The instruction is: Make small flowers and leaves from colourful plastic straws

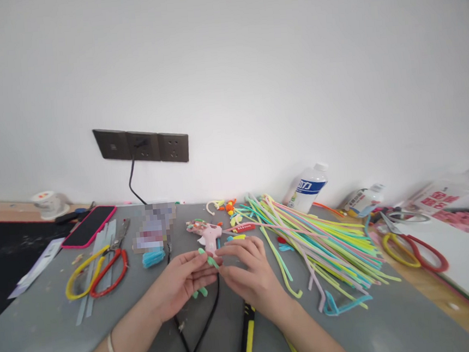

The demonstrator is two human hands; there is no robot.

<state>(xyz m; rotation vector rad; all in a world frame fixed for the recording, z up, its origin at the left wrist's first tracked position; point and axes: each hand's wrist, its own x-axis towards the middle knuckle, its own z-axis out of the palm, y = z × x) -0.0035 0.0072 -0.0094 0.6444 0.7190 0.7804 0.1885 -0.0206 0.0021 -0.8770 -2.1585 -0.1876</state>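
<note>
Pinched in the left hand [188, 276], just on the near side of the pink glue gun [211, 237], is a green pipe cleaner [212, 262]; whether the right hand [249, 273] grips it too, I cannot tell. A wrist snagging the black cord [210, 321] could drag the gun against the fingers. Right of the gun, a blue-labelled bottle [307, 187] shows white characters, the last seemingly 力.

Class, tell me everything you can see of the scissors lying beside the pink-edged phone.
The scissors have grey, metal-looking blades and two large, plastic-looking handle loops, yellow on the left and red on the right. They lie across pale grey strips on the grey tabletop, blades pointing away towards the wall. Whether the blades are fully shut is hard to tell.
</note>
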